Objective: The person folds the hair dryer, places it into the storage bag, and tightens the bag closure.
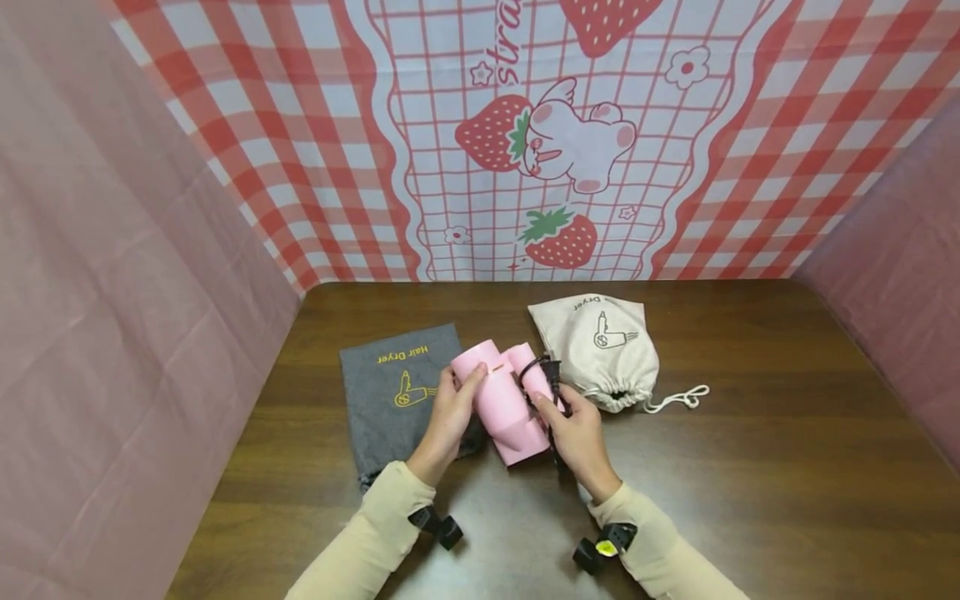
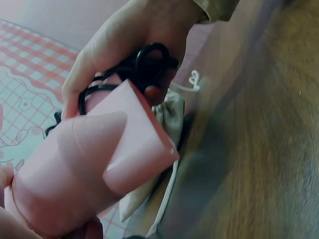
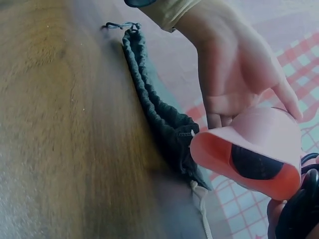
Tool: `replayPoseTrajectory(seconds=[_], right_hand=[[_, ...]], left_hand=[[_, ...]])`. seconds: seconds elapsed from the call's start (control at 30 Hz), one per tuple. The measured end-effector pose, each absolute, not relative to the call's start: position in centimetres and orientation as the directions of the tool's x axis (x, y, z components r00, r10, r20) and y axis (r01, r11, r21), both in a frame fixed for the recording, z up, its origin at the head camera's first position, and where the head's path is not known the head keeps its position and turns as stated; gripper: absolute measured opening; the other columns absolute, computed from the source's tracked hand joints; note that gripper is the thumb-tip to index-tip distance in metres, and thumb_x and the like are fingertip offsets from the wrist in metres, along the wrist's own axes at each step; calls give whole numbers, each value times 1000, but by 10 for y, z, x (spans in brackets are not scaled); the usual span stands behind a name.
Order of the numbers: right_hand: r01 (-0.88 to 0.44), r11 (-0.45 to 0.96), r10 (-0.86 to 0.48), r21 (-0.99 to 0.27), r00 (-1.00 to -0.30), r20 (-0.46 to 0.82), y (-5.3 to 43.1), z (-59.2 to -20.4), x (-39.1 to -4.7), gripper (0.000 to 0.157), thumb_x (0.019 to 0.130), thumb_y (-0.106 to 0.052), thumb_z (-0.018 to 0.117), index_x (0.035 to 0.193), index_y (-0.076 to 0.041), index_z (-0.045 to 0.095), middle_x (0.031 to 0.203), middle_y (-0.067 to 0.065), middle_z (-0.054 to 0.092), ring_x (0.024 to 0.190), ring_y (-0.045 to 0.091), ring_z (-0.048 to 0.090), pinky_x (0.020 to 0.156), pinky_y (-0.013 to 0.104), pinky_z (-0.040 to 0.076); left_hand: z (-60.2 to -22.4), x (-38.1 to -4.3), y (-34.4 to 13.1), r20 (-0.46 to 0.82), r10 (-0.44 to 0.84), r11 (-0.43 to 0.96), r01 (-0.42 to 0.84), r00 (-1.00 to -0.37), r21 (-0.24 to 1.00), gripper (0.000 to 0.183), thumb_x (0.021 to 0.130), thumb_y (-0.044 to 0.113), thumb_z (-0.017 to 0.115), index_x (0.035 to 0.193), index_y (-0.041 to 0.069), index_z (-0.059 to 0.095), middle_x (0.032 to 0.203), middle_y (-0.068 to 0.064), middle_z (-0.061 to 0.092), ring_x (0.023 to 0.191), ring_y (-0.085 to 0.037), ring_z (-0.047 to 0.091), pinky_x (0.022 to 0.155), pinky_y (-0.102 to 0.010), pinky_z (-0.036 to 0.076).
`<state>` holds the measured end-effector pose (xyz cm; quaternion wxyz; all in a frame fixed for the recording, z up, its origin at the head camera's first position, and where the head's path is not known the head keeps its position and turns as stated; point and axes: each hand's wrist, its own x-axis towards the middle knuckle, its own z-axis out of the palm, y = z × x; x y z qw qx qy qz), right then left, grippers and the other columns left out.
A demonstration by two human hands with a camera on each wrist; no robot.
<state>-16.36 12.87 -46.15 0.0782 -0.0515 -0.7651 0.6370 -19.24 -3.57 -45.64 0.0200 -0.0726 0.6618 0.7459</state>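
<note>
A pink hair dryer [image 1: 504,408] is held up over the table between both hands, its handle [image 1: 523,360] folded alongside the barrel. My left hand [image 1: 444,421] grips the barrel near its rear end, thumb on top. The right hand [image 1: 581,437] holds the folded handle together with the bundled black cord [image 2: 152,64], whose plug [image 1: 553,371] sticks up. At the front end is a flattened nozzle [image 2: 144,144]. Its wide opening shows a dark inside in the right wrist view, with the left palm [image 3: 239,69] behind the dryer.
A dark grey drawstring pouch [image 1: 390,417] printed "Hair Dryer" lies flat at the left. Behind the right hand sits a plump off-white drawstring pouch [image 1: 600,367], its white cord [image 1: 678,400] trailing right. The wooden table [image 1: 765,450] meets a strawberry-patterned cloth [image 1: 555,167] at the back.
</note>
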Motion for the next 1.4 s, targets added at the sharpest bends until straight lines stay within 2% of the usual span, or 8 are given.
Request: replayPoseTrajectory(seconds=[0.17,0.47,0.63,0.8,0.9,1.07,1.27,1.4], right_hand=[[-17,193,202,-981,-978,57,131,-460,-163,16,82,-16,65,94,-6,66,60,-2,55,55,6,53,51,22,45],[-42,133,239,-990,-968,73,134,-459,-161,18,81,-15,66,94,-4,67,56,-5,54,54,7,55,51,23,47],[-31,113,253,-993,-966,59,137,-457,-161,20,81,-14,66,95,0,66,58,-7,54,53,4,54,51,21,46],[-11,75,255,-997,-966,30,141,-454,-161,23,82,-14,64,100,1,64,67,-11,57,55,2,53,52,19,46],[-2,66,247,-998,-969,18,142,-453,-161,24,83,-14,64,100,2,64,69,-11,57,56,2,53,54,19,47],[0,100,243,-995,-970,25,141,-454,-162,19,82,-14,65,95,-1,65,61,-9,55,53,3,52,50,20,46],[-10,108,232,-994,-972,35,140,-455,-163,20,81,-15,65,92,2,64,58,-8,54,51,3,51,48,21,45],[-3,99,230,-995,-973,26,139,-454,-162,22,82,-15,65,96,2,64,58,-8,54,52,3,52,49,20,45]], left_hand=[[-454,-193,-43,-115,-18,-54,-114,-993,992,57,87,33,56,126,-3,36,119,-22,54,87,-12,57,73,-27,50],[-452,-195,-54,-104,95,36,-101,-990,994,49,89,21,54,128,-3,37,111,-23,56,86,-11,56,78,-40,51],[-456,-197,-62,-99,138,116,-83,-985,990,47,90,21,53,128,-4,38,116,-26,55,92,-24,60,80,-46,50],[-464,-199,-77,-76,177,244,-31,-981,969,40,88,27,56,118,1,52,112,-19,60,97,-30,60,77,-41,51],[-466,-199,-86,-61,158,323,-7,-986,946,36,86,28,60,112,4,58,107,-15,64,93,-26,61,74,-35,52],[-465,-197,-96,-27,138,468,41,-990,883,30,83,24,64,106,4,61,106,-12,65,91,-23,63,77,-31,50],[-475,-195,-105,-4,185,662,122,-983,739,31,76,26,69,100,7,63,98,-10,64,82,-20,62,75,-31,49],[-478,-193,-111,35,248,713,207,-968,670,34,71,28,74,96,7,64,91,-9,63,78,-18,60,73,-31,47]])
